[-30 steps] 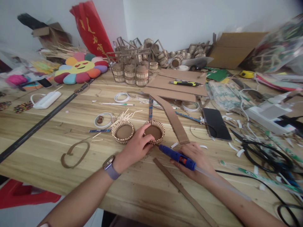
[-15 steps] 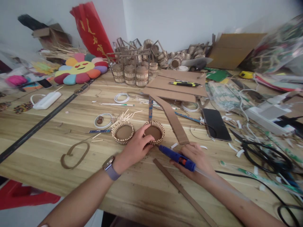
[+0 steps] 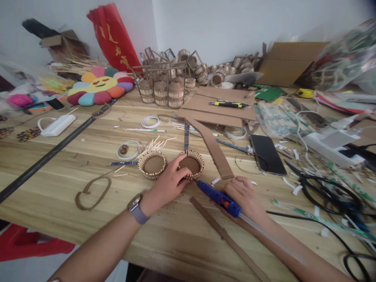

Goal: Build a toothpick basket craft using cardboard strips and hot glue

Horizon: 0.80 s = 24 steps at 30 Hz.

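Observation:
My left hand [image 3: 169, 180] is closed on the near left rim of a small round basket [image 3: 201, 163], its walls made of short pale sticks around a brown cardboard base. In my right hand [image 3: 246, 197] is a blue hot glue gun [image 3: 216, 196] with a clear glue stick out of its back. The nozzle points at the basket's lower outer edge, close to my left fingertips; whether it touches is too small to tell. A similar basket [image 3: 152, 165] sits just left. Behind the held basket stands a blue-printed strip [image 3: 186, 135], beside a wide cardboard strip [image 3: 210, 147].
A narrow cardboard strip [image 3: 226, 237] lies in front of my hands. To the right are a phone [image 3: 268, 154], black-handled scissors [image 3: 331, 194] and a cable. Farther back stand finished stick baskets in a frame [image 3: 161, 92], cardboard sheets [image 3: 216, 100] and a cutter [image 3: 229, 104].
My right hand and the rear of the glue gun have shifted slightly, tilting the gun a little more downward at the back. My left hand and the basket stay in place.

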Tool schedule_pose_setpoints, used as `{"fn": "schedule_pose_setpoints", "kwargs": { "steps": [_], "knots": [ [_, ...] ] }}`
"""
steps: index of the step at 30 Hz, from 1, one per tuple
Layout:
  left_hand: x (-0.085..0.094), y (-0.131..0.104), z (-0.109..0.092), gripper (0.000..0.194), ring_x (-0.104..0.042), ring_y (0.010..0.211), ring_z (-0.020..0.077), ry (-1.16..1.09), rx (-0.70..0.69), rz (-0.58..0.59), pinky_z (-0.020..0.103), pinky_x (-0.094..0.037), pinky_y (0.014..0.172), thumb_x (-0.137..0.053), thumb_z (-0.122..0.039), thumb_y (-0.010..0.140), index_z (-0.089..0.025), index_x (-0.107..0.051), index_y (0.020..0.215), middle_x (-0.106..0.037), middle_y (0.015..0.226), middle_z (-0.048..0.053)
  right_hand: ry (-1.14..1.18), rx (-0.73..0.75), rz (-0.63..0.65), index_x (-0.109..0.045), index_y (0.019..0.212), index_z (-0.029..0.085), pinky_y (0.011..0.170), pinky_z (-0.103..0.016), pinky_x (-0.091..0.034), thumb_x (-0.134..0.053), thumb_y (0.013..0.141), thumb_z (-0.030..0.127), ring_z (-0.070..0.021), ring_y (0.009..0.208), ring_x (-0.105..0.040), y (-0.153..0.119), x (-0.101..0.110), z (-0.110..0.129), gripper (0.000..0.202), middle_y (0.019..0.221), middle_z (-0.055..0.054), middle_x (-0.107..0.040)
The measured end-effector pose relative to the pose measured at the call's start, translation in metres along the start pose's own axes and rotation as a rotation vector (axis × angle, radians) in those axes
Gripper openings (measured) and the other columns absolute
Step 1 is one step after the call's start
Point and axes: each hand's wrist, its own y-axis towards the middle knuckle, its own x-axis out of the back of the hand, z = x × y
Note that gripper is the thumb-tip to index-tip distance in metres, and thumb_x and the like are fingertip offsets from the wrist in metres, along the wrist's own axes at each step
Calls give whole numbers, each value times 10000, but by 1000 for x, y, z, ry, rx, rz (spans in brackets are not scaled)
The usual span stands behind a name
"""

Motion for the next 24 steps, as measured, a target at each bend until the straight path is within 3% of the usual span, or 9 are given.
{"fn": "schedule_pose_setpoints", "kwargs": {
  "steps": [5,12,17,24],
  "knots": [
    [0,0,1,176,-379,1398,297,5,3,0,510,-355,1143,-576,-167,904,-208,-674,1043,-399,1492,132,32,-2,-24,-521,760,235,766,-344,-366,-409,926,158,-180,618,-538,-6,-5,-2,215,617,2,-588],
    [0,0,0,162,-387,1390,301,9,-11,-1,502,-364,1136,-556,-200,923,-192,-672,1037,-407,1478,157,127,-55,-110,-524,849,232,739,-345,-382,-551,887,284,-185,627,-549,-7,-7,0,69,652,2,-589],
    [0,0,1,180,-391,1387,297,0,-9,-1,501,-370,1132,-559,-193,922,-202,-665,1066,-419,1472,149,129,-68,-15,-552,850,230,732,-340,-391,-595,883,292,-185,660,-581,-2,2,1,83,669,-1,-620],
    [1,1,-1,169,-386,1387,298,6,-20,15,483,-356,1145,-558,-181,922,-188,-661,1056,-432,1439,153,126,-52,6,-557,843,216,722,-341,-387,-612,901,353,-173,663,-563,-4,3,0,159,678,1,-615]
  ]
}}
